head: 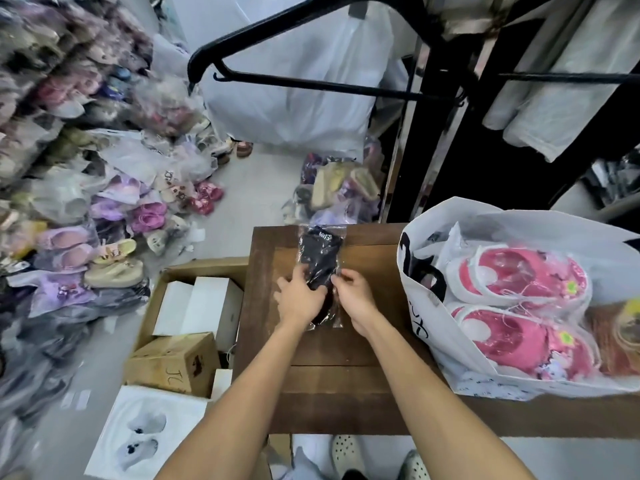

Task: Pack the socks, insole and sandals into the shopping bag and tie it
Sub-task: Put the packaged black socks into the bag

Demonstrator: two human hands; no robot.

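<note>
Both hands on the socks point(320, 261), a dark pair in a clear plastic sleeve lying on the wooden worktop point(363, 341). Left hand point(299, 297) pinches the sleeve's left edge, right hand point(353, 294) pinches the right edge. Shopping bag point(420, 292), white, stands just right of the right hand w/ pink sandals point(519, 275) inside. Cardboard boxes point(173, 362) left of the left hand, below worktop level. Black hanger point(311, 83) hangs beyond the hands.

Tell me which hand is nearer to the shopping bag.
Right. The right hand pinches the clear sock packet on the wooden table, on the side facing the shopping bag. The left hand holds the packet's far side, farther from the bag.
</note>
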